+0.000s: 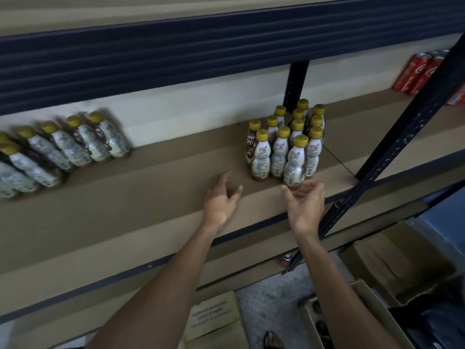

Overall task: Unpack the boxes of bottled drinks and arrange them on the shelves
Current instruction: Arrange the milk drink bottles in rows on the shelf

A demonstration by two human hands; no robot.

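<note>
Forearms (176, 285), two, reach up from the lower edge toward the shelf (151, 192). Left hand (220, 197): palm down over bare board, fingers loosely spread, holding nothing, a little left of the bottles (286, 137) and apart from them. Right hand (305, 200): palm turned inward, fingers relaxed and slightly curled, empty, just in front of the front bottle (295, 162); whether the fingertips touch its base cannot be told. Bottles: one tight cluster, yellow caps, white labels, all upright with long axes vertical, standing near the shelf's front edge beside the post (377, 157). From the fingers the cluster lies ahead and slightly right, so the right hand is the nearer, and any squaring-up of the front row probably falls to it, with the left closing in from the side. Second batch (63, 149): same product, far left on the same shelf, blurred. Cans (417, 71): red, far right, at the back. Box (352, 311): open, on the floor below right, contents unclear. Stocking appears partly done.
</note>
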